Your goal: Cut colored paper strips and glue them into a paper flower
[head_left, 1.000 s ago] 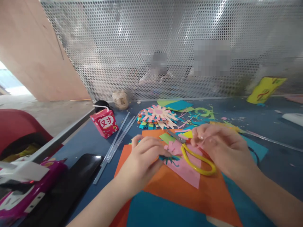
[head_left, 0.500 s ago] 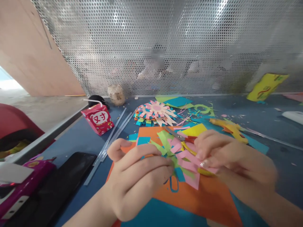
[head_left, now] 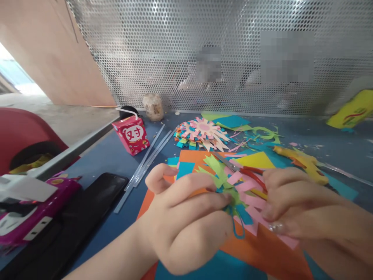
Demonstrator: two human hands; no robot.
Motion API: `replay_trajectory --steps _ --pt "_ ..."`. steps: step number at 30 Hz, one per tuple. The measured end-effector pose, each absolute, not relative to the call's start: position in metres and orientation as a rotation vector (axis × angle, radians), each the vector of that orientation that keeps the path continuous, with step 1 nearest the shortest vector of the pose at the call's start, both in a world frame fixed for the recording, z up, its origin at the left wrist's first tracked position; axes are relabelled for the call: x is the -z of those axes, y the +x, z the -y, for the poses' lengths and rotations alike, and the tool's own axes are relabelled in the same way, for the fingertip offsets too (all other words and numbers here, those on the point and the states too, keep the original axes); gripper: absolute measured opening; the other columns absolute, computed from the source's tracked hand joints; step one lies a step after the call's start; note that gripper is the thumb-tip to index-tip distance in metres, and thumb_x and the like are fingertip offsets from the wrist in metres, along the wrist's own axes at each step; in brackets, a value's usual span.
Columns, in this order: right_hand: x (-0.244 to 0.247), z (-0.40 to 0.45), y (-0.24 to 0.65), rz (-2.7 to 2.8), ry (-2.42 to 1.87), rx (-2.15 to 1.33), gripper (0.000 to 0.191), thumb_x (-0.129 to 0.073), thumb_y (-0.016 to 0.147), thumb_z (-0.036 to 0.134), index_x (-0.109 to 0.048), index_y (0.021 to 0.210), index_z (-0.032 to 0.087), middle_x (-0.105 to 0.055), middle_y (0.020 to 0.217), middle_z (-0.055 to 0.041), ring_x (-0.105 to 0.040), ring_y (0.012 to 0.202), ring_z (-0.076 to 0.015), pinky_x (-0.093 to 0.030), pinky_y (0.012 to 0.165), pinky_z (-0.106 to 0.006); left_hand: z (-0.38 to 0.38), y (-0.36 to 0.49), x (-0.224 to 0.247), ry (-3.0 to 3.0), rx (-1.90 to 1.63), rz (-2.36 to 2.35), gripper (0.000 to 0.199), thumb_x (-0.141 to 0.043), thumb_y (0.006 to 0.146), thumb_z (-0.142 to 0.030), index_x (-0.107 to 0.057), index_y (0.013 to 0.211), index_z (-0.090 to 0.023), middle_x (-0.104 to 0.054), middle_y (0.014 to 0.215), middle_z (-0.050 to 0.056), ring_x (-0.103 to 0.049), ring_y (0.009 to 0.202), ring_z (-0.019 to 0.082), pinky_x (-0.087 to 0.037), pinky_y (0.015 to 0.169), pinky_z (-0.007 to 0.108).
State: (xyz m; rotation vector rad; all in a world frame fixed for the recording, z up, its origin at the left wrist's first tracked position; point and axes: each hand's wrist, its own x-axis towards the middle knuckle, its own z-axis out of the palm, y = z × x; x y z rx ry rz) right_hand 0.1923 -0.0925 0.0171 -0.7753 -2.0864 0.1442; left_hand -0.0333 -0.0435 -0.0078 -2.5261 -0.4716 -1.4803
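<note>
My right hand (head_left: pixel 309 210) pinches one end of a fringed pink paper strip (head_left: pixel 252 200) between thumb and fingers. Beside it my left hand (head_left: pixel 189 221) is closed with curled fingers, and its fingertips meet the cluster of cut paper; what they hold is hidden. Fringed green paper (head_left: pixel 218 167) and a thin blue loop (head_left: pixel 238 228) show between the hands. Scissors (head_left: pixel 227 162) with red and yellow handles lie behind the strip, partly covered by it and my right hand. Beneath is a sheet of orange paper (head_left: pixel 271 249).
Layered paper rosettes (head_left: pixel 204 128) lie further back. A red drink carton (head_left: pixel 132 134) with a straw, clear glue sticks (head_left: pixel 145 167) and a black phone (head_left: pixel 99 198) are at left. A yellow glue gun (head_left: pixel 305 163) lies at right, before a perforated metal panel (head_left: pixel 175 46).
The view has shifted, so things sit further right or left of before. My right hand has moved rightward, away from the left, with the pink strip, and more of the scissors' red handle shows.
</note>
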Motion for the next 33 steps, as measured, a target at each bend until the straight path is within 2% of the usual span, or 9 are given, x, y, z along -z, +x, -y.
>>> replay_trajectory --steps 5,11,17,21,22,24,26,29,33 --pt "-0.015 0.092 0.197 2.181 -0.722 -0.154 0.023 -0.051 0.085 0.014 -0.058 0.101 0.029 -0.066 0.090 0.0016 -0.059 0.091 -0.0143 -0.042 0.097 -0.029 0.043 -0.028 0.004 -2.529 1.546 0.446 0.026 -0.041 0.085 -0.010 -0.057 0.072 -0.024 -0.071 0.075 -0.010 -0.061 0.087 0.009 -0.018 0.102 0.032" --pt "-0.014 0.090 0.200 2.234 -0.700 -0.132 0.025 -0.052 0.082 0.010 -0.055 0.102 0.027 -0.065 0.090 0.0002 -0.057 0.093 -0.0146 -0.041 0.097 -0.029 0.045 -0.031 0.005 -2.595 1.485 0.481 0.026 -0.037 0.087 -0.011 -0.058 0.078 -0.024 -0.072 0.078 -0.009 -0.062 0.089 0.010 -0.014 0.106 0.029" --pt "-0.022 0.089 0.187 2.198 -0.811 -0.046 0.009 -0.050 0.088 0.021 -0.056 0.090 0.027 -0.066 0.079 0.0035 -0.058 0.086 -0.0106 -0.044 0.092 -0.021 0.044 -0.033 0.001 -2.655 1.442 0.495 0.022 -0.044 0.083 -0.009 -0.058 0.078 -0.025 -0.073 0.081 -0.008 -0.064 0.084 0.013 -0.017 0.106 0.038" --pt "-0.023 0.087 0.177 2.003 -1.010 -0.019 0.003 -0.060 0.081 0.027 -0.061 0.083 0.025 -0.065 0.074 0.0018 -0.057 0.084 -0.0111 -0.050 0.076 -0.015 0.040 -0.024 -0.002 -2.900 1.467 0.853 0.015 -0.061 0.077 -0.013 -0.059 0.084 -0.026 -0.071 0.079 -0.005 -0.065 0.077 0.015 -0.033 0.096 0.044" --pt "-0.021 0.086 0.177 1.935 -1.069 -0.051 0.008 -0.065 0.077 0.025 -0.062 0.084 0.025 -0.065 0.076 0.0010 -0.058 0.083 -0.0116 -0.052 0.074 -0.016 0.039 -0.021 -0.002 -2.958 1.568 0.992 0.016 -0.065 0.075 -0.015 -0.057 0.084 -0.025 -0.070 0.078 -0.004 -0.065 0.076 0.016 -0.038 0.091 0.043" --pt "-0.014 0.084 0.178 1.826 -1.169 -0.191 0.021 -0.071 0.071 0.025 -0.062 0.090 0.026 -0.065 0.085 0.0001 -0.061 0.084 -0.0129 -0.054 0.074 -0.020 0.038 -0.015 -0.001 -3.053 1.897 1.293 0.032 -0.072 0.069 -0.018 -0.049 0.091 -0.024 -0.068 0.075 -0.004 -0.065 0.074 0.015 -0.049 0.077 0.035" --pt "-0.007 0.080 0.180 1.763 -1.223 -0.346 0.031 -0.072 0.070 0.029 -0.059 0.098 0.028 -0.064 0.096 -0.0005 -0.062 0.091 -0.0154 -0.055 0.079 -0.025 0.036 -0.011 -0.001 -3.132 2.112 1.619 0.043 -0.074 0.065 -0.017 -0.044 0.094 -0.024 -0.065 0.074 -0.004 -0.065 0.073 0.014 -0.052 0.067 0.028" --pt "0.001 0.077 0.180 1.718 -1.216 -0.450 0.040 -0.069 0.073 0.030 -0.052 0.110 0.031 -0.062 0.106 -0.0017 -0.061 0.101 -0.0182 -0.055 0.081 -0.029 0.036 -0.008 -0.002 -3.206 2.184 1.874 0.045 -0.075 0.063 -0.017 -0.044 0.093 -0.024 -0.064 0.074 -0.004 -0.064 0.076 0.013 -0.052 0.063 0.023" --pt "0.002 0.079 0.173 1.643 -1.163 -0.499 0.039 -0.066 0.076 0.022 -0.050 0.110 0.032 -0.062 0.100 -0.0006 -0.063 0.096 -0.0149 -0.056 0.077 -0.024 0.037 -0.009 -0.002 -3.300 2.197 1.941 0.046 -0.076 0.062 -0.018 -0.042 0.093 -0.024 -0.064 0.071 -0.004 -0.063 0.070 0.013 -0.053 0.058 0.022"
